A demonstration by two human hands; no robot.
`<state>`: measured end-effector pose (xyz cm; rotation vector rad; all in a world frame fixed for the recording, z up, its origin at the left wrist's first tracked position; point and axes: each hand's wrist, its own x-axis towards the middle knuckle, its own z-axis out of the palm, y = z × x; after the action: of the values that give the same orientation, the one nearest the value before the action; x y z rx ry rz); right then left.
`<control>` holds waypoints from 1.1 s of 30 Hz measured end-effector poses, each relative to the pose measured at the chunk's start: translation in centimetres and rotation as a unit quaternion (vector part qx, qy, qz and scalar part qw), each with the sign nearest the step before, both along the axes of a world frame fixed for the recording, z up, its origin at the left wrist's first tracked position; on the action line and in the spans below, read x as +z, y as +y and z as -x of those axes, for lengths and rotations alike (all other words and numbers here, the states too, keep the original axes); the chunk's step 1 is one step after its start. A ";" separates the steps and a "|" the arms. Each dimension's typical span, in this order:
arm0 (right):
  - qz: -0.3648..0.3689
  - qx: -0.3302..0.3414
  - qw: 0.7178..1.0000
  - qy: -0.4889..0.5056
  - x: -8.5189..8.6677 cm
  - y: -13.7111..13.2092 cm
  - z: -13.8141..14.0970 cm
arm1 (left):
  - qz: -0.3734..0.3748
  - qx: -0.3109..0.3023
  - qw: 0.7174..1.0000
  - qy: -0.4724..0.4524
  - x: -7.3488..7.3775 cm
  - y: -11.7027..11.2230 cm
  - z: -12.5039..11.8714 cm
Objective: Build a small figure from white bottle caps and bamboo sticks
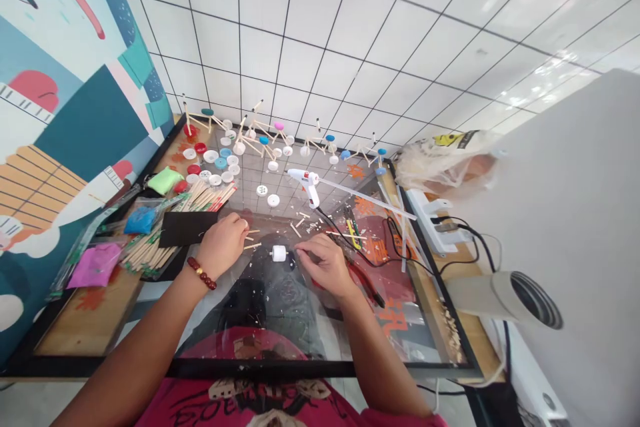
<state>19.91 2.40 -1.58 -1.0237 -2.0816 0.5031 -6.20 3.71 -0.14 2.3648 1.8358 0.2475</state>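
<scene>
White cylinder sat on desk; left hand at its 9 o'clock, right hand at 3, both curled, couldn't tell if pinching. Light fingertip handling probably suited it best.

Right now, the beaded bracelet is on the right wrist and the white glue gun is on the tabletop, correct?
Wrong wrist: the head view shows the beaded bracelet on the wrist of the left hand. The white glue gun is on the tabletop.

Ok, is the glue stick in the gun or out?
Partly in, it seems: the glue stick juts from the back of the gun, a long length exposed.
</scene>
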 end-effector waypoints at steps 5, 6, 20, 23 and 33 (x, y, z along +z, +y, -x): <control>-0.029 -0.008 1.000 0.006 0.5 -0.1 0.1 | -0.042 -0.005 0.998 -0.049 0.7 -0.3 -0.2; -0.036 -0.008 0.999 0.008 0.6 -0.2 0.2 | -0.054 -0.006 0.993 -0.102 0.8 -0.7 -0.2; -0.036 -0.002 0.999 -0.037 1.9 -2.1 1.6 | -0.075 -0.125 0.944 -0.298 1.9 -3.4 -2.2; -0.006 -0.036 0.998 -0.050 1.8 -1.6 0.8 | -0.106 -0.028 0.958 -0.264 2.7 -2.4 -0.1; -0.011 -0.134 0.976 -0.171 -0.1 0.0 -0.2 | 0.060 -0.011 0.997 -0.040 1.6 -2.2 0.8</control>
<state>20.15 2.35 -1.71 -1.4343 -2.1864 0.1732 -6.95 1.49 1.44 2.2599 1.7358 0.2199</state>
